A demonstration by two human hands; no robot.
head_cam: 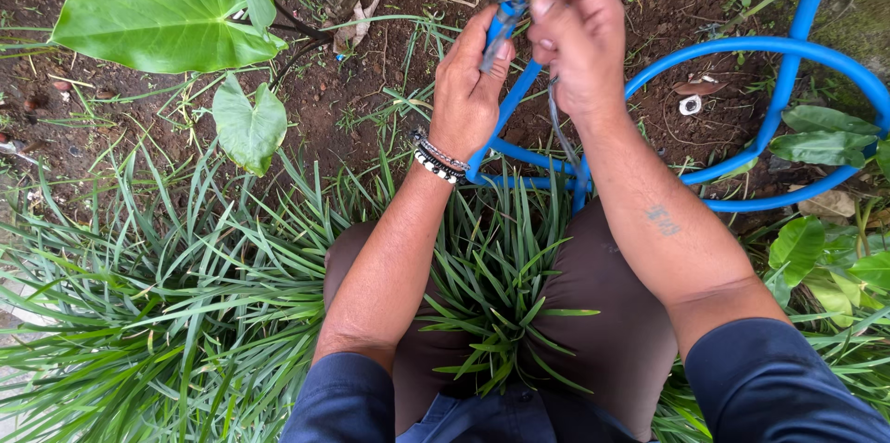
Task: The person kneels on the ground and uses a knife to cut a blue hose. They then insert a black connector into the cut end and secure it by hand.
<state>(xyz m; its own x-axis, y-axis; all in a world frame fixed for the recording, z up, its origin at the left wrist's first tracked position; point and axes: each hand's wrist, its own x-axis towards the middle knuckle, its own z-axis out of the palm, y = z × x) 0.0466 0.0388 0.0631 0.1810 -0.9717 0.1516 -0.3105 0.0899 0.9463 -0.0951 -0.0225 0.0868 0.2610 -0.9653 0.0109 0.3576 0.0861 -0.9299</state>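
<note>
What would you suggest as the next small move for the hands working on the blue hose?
Probably pull the thin strand snug with the right hand while the left hand steadies the blue hose. Both hands pinch the hose end together, and the strand hangs slack below the right hand.

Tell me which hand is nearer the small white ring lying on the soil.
Right. The right hand is up by the blue hose end, on the white ring's side; the left hand sits farther left, beyond it.

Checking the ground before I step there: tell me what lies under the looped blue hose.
Under the blue hose lie bare brown soil, sparse grass and dry leaves. Both hands cover its raised end.
</note>
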